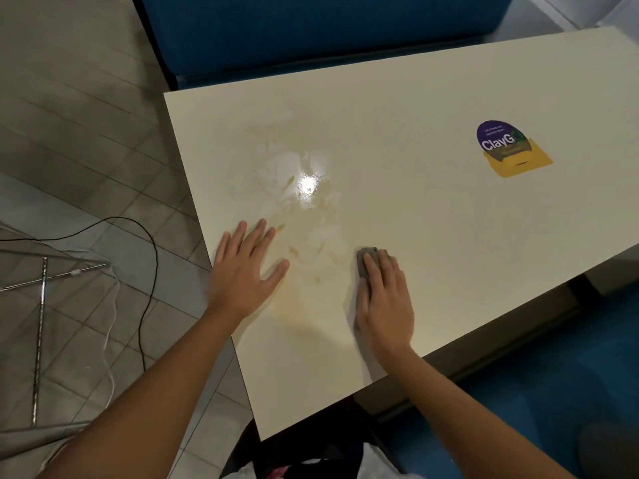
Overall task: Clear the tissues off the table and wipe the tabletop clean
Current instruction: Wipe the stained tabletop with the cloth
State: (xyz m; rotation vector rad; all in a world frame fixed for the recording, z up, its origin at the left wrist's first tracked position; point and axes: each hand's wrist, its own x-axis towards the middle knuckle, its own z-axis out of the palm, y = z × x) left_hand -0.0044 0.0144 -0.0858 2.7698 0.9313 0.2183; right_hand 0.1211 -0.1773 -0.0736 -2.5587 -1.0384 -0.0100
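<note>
A cream tabletop [432, 216] fills the middle of the view. Wet, yellowish smears [304, 209] spread over its left part, with a bright glare spot in them. My right hand [383, 302] lies flat with straight fingers on a small grey cloth [366, 262], pressing it to the table just right of the smears. My left hand [247, 271] rests flat, fingers spread, on the table near its left edge. No tissues are visible on the table.
A purple and yellow sticker [508, 146] is stuck at the table's right. Blue seats [311, 39] stand behind and to the right of the table. On the tiled floor at left lie a black cable [152, 271] and a metal frame [39, 337].
</note>
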